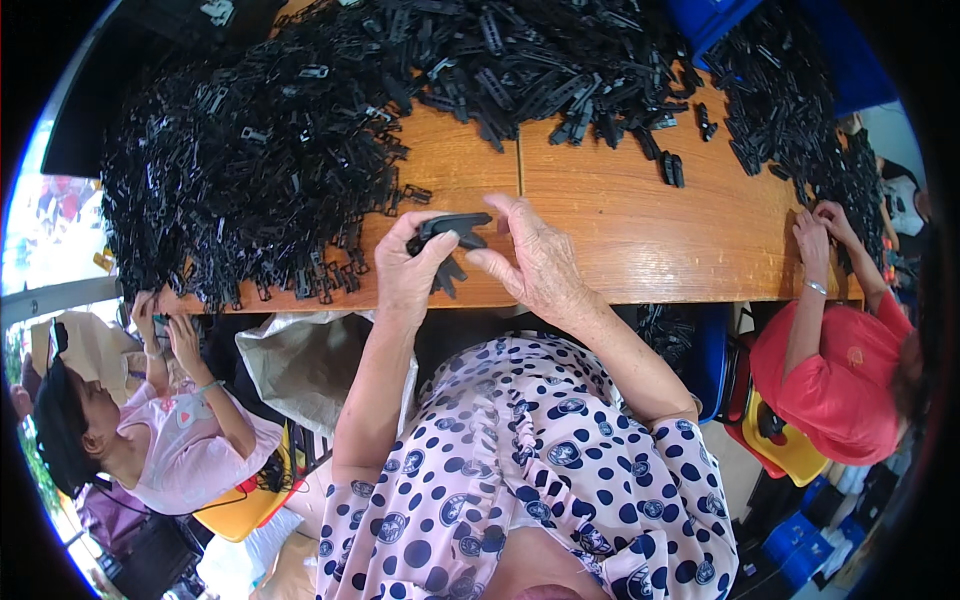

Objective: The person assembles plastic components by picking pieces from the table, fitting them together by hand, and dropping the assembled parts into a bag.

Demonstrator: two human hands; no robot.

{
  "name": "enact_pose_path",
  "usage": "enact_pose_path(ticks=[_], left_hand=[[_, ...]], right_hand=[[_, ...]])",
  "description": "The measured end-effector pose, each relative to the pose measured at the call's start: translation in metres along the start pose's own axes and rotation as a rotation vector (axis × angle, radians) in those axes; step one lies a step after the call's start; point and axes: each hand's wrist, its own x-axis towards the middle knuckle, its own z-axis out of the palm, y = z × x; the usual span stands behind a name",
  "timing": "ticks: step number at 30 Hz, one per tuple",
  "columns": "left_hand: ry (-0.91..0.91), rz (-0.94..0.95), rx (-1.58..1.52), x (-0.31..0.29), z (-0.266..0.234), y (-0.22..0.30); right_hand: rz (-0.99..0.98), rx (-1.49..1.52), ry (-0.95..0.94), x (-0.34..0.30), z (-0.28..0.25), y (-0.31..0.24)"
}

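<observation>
Over the table [660,240], left grip [405,275] pinches half-hidden black pieces [462,222]; right grip [543,265] gapes empty.

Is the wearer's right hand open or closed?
Open: the right hand has thumb and forefinger apart, beside the black plastic pieces held in the left hand.

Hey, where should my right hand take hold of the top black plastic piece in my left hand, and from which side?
Probably by the free tip of the top black plastic piece, coming from the right with the right hand. The piece lies roughly level in the picture, its tip jutting rightward toward that open hand, while the left hand pinches nearer the other end.
</observation>
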Motion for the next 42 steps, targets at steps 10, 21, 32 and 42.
enact_pose_path(ticks=[10, 21, 32, 42], left_hand=[[0.145, 0.345, 0.095, -0.056, -0.078, -0.012], [0.462, 0.146, 0.863, -0.133, -0.196, -0.031], [-0.094, 0.843, 1.202, 0.040, -0.018, 0.014], [-0.346, 0.944, 1.565, 0.159, 0.022, 0.001]], right_hand=[[0.041, 0.278, -0.409, 0.004, 0.061, -0.044], [-0.101, 0.141, -0.499, -0.010, 0.051, -0.032], [0.555, -0.175, 0.384, -0.052, -0.108, 0.121], [0.453, -0.492, 0.425, -0.028, -0.150, 0.181]])
